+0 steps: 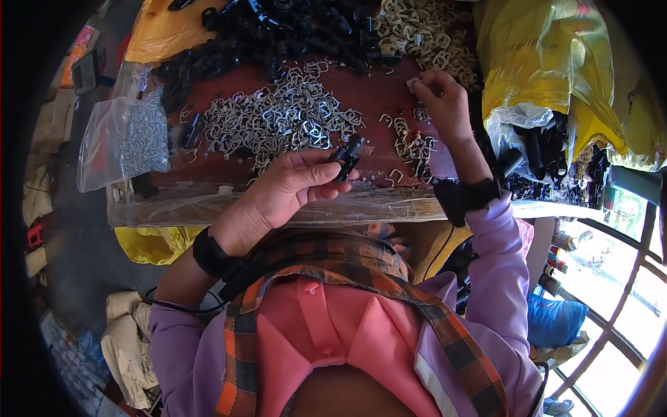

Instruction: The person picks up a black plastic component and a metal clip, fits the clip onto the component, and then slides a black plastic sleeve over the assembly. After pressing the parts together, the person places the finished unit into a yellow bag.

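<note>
My left hand (pixel 295 182) is closed around a small black plastic fitting (pixel 349 154), held above the near edge of the table. Farther to the right, the thumb and fingertips of my right hand (pixel 448 104) pinch a small pale piece (pixel 413 85); its exact kind is too small to make out. Just beyond that hand lies a heap of cream-coloured clips (pixel 417 31). A broad pile of silver U-shaped metal clips (pixel 278 121) spreads out past my left hand. Between my hands sits a smaller scatter of metal clips (pixel 415 147).
Black plastic fittings (pixel 299 35) are heaped at the table's far side. A clear bag of small grey metal pieces (pixel 144 135) lies at the left. Yellow sacks (pixel 538 62) stand at the right, one opening onto black parts. Plastic wrap covers the table's front edge (pixel 278 208).
</note>
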A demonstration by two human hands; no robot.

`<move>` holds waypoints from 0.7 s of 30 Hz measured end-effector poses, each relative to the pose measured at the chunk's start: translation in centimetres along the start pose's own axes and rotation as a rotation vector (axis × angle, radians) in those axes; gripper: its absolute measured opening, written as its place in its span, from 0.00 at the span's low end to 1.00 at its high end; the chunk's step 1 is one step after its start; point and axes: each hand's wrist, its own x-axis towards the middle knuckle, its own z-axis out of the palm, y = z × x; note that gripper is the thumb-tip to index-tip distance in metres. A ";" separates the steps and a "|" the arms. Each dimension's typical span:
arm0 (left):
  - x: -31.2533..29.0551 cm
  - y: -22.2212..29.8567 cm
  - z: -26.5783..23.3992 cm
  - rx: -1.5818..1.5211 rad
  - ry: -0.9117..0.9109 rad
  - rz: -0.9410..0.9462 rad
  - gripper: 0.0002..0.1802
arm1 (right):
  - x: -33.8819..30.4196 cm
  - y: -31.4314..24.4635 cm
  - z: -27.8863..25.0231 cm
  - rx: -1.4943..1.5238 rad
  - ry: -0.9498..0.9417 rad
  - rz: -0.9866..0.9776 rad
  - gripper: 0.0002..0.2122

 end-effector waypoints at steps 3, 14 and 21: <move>-0.1 -0.1 0.0 -0.081 0.005 0.053 0.14 | -2.4 -4.0 -0.9 0.823 -0.160 0.326 0.04; 0.1 -1.2 1.1 -0.326 -0.082 0.142 0.10 | -9.1 -9.0 1.6 1.054 -0.294 0.304 0.03; -0.1 -1.4 1.1 -0.289 -0.053 0.125 0.11 | -9.3 -7.9 0.7 0.682 -0.466 0.029 0.04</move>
